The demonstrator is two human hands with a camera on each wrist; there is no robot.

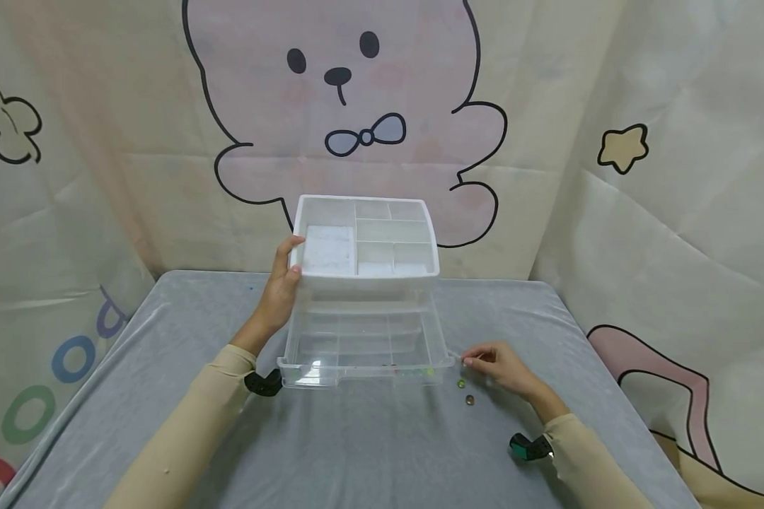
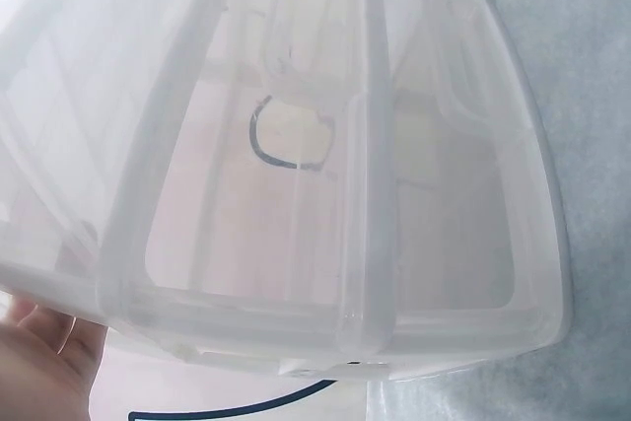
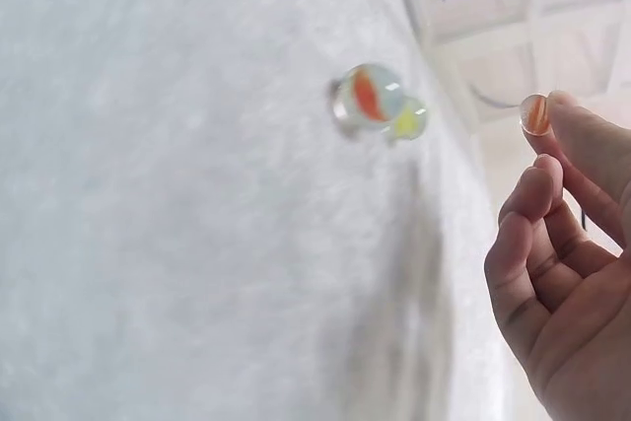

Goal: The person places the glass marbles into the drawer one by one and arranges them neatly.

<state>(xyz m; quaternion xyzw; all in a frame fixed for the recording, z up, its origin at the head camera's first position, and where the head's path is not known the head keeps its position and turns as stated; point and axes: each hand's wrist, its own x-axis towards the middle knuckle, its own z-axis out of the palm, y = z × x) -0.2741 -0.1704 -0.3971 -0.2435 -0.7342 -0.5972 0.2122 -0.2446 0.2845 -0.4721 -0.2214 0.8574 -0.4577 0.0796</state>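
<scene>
A clear plastic organizer with a white compartment tray (image 1: 395,232) on top stands on the table, its lower clear drawer (image 1: 364,339) pulled out toward the front. My left hand (image 1: 279,293) grips the organizer's upper left side; in the left wrist view the fingers (image 2: 61,327) show at its edge. Right of the drawer, my right hand (image 1: 503,367) pinches a clear marble with an orange swirl (image 3: 534,114) between thumb and forefinger. Near that hand lie a green-yellow marble (image 1: 461,384) and an orange-streaked marble (image 1: 470,400). Small coloured pieces show along the drawer's front.
A grey cloth covers the table (image 1: 382,452). Behind it hangs a pale backdrop (image 1: 547,85) with a printed bear, and printed side curtains stand at left and right.
</scene>
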